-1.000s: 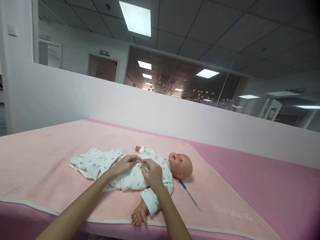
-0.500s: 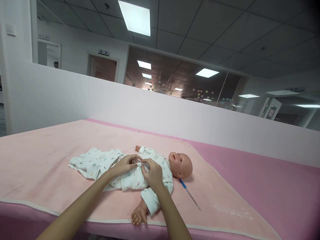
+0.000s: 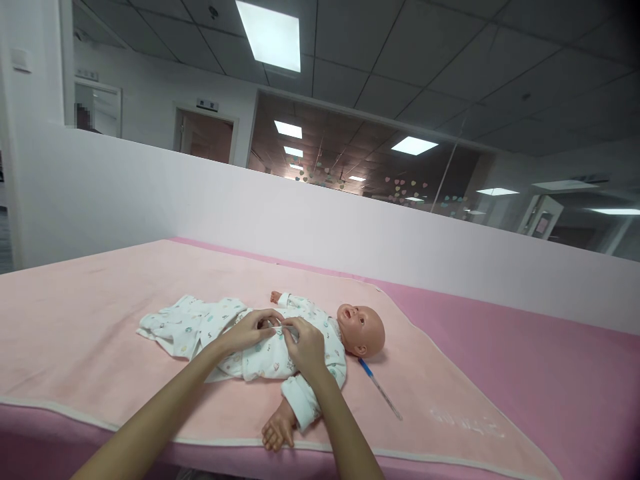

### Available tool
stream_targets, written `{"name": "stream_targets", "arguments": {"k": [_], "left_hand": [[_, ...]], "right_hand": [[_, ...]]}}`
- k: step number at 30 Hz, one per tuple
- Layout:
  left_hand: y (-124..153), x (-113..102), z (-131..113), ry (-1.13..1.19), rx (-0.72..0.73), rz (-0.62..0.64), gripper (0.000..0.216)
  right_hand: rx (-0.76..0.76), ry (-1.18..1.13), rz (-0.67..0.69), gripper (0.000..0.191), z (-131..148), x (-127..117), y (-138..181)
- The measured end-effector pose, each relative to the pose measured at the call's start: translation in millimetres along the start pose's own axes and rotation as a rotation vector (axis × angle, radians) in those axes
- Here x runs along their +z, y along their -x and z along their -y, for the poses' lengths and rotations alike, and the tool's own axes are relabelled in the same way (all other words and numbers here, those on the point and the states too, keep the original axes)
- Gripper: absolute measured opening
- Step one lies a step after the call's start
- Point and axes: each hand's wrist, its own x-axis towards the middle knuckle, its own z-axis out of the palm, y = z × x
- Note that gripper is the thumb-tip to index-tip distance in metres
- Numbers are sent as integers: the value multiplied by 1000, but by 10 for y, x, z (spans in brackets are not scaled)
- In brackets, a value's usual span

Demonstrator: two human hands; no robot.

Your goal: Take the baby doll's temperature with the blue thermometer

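A baby doll (image 3: 361, 329) lies on its back on a pale pink blanket (image 3: 100, 320), head to the right, dressed in a white printed romper (image 3: 200, 327). My left hand (image 3: 250, 329) and my right hand (image 3: 306, 347) meet over the doll's chest. Both pinch the front of the romper with curled fingers, fingertips almost touching. The doll's bare hand (image 3: 278, 432) sticks out of a sleeve near the blanket's front edge. Its other hand (image 3: 275, 296) shows behind the body.
A thin blue-tipped thermometer (image 3: 380, 389) lies on the blanket just right of the doll's head. The blanket covers a darker pink mattress (image 3: 525, 360). A low white partition wall (image 3: 300, 220) runs behind the bed.
Almost nothing has moved. My fingers shift slightly on the romper's front while both hands stay over the doll's chest.
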Motion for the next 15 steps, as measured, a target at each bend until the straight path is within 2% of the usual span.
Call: {"name": "stream_targets", "arguments": {"k": [15], "left_hand": [[-3, -6, -16, 52, -65, 6, 36]], "right_hand": [[14, 30, -10, 18, 7, 3, -15]]}}
